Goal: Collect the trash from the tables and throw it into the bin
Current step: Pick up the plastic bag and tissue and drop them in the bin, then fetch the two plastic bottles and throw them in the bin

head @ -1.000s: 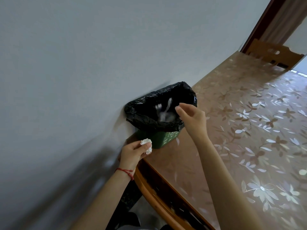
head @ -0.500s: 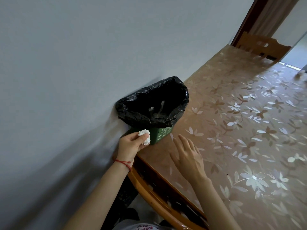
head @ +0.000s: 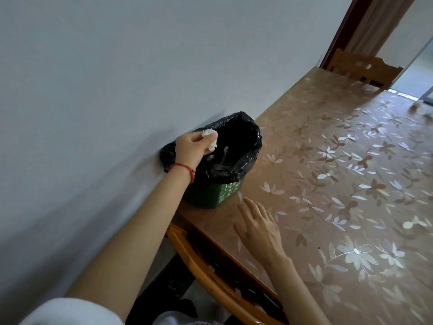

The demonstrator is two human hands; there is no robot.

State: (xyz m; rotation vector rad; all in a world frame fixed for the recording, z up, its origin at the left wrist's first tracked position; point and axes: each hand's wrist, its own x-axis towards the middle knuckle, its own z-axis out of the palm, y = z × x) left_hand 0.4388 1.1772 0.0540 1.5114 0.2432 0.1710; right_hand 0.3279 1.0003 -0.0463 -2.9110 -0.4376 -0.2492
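No words or numbers can be read. The green bin [head: 210, 194], just beyond the right hand [head: 259, 227] and below the left hand [head: 191, 148], bears pale printed symbols on its front, too small and blurred to make out.

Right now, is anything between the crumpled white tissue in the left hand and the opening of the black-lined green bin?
Nothing visible blocks it. The left hand pinches the crumpled white tissue just over the rim of the black-lined green bin, whose mouth is open. The right hand lies flat on the floral table, off to the side.
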